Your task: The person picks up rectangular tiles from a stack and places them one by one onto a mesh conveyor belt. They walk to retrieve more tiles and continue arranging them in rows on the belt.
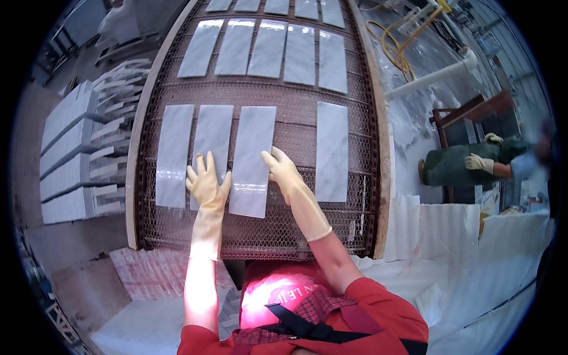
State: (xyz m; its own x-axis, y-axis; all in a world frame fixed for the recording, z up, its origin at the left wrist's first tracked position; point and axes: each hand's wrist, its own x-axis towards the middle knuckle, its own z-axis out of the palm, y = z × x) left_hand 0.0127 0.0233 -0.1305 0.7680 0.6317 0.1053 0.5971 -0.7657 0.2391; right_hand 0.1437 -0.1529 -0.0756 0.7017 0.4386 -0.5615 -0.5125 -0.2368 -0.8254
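My left hand (206, 184), in a cream rubber glove, lies with spread fingers over the lower part of a white marble-look tile (213, 127). Its thumb reaches to the left edge of a neighbouring tile (254, 142), which sits slightly lower than the others in its row. My right hand (285, 173), gloved the same way, has its fingers extended against that tile's right edge. Another tile (174, 148) lies at the row's left end, and one more (332, 151) stands apart on the right. All rest on a wire-mesh conveyor belt (296, 234).
Farther along the belt lie more rows of tiles (269, 50). Stacks of white slabs (68, 160) stand left of the conveyor. On the right are a white pipe (432, 77), a yellow hose (393, 50), white foam sheets (447, 231) and a gloved co-worker in a green apron (452, 165).
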